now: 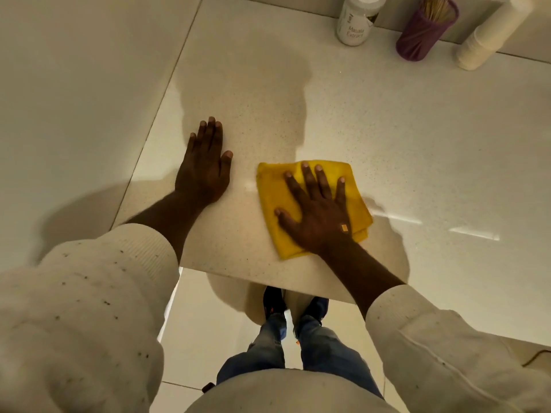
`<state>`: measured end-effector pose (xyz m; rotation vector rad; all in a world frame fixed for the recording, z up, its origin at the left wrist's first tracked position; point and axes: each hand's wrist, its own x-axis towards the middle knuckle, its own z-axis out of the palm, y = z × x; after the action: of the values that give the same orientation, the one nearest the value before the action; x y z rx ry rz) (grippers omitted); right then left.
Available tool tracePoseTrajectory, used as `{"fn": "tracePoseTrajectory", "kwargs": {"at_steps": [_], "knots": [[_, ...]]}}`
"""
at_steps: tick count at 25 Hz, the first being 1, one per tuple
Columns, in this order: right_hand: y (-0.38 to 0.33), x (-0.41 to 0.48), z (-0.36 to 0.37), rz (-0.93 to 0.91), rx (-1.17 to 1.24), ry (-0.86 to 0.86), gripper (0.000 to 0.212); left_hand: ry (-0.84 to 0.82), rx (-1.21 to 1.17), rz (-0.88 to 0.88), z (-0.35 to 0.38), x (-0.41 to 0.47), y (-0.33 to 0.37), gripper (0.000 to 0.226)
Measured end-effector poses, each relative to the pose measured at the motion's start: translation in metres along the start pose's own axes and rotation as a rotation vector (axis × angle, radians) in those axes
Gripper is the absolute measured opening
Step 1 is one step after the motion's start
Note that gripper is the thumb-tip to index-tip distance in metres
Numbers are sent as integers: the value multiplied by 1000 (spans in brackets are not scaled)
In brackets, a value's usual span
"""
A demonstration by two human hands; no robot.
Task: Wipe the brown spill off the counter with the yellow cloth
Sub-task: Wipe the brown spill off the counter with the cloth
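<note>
A folded yellow cloth (272,201) lies flat on the pale speckled counter (387,138) near its front edge. My right hand (317,208) presses down on the cloth with fingers spread, covering most of it. My left hand (205,165) rests flat on the bare counter to the left of the cloth, fingers together, holding nothing. No brown spill shows on the visible counter; whatever lies under the cloth is hidden.
At the counter's back stand a white jar labelled Masala Extract (356,20), a purple holder of toothpicks (425,29) and a leaning stack of paper cups (489,34). The counter's left edge runs beside my left hand, with tiled floor (74,99) below.
</note>
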<state>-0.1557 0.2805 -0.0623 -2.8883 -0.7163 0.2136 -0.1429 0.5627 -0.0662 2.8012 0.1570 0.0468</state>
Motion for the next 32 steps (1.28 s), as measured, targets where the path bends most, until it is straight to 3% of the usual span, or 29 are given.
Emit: {"fn": "tracePoseTrajectory", "kwargs": {"at_steps": [9,13,21,24,32], "knots": [[83,-70,-11,353,-31,41,81,-45,-4,9,-4,-3,3,67],[50,-70,-2,283,-24,43,82,-61,11,2,-4,-2,5,67],[-48,-43,10,-74,62,-48,85,-30,14,32,1,0,0,68],[-37,-39,9,-50,76,-13,84,-60,14,-6,-2,1,3,67],[72,16,-8,268,34,163,81,-112,49,-17,-3,2,5,68]]}}
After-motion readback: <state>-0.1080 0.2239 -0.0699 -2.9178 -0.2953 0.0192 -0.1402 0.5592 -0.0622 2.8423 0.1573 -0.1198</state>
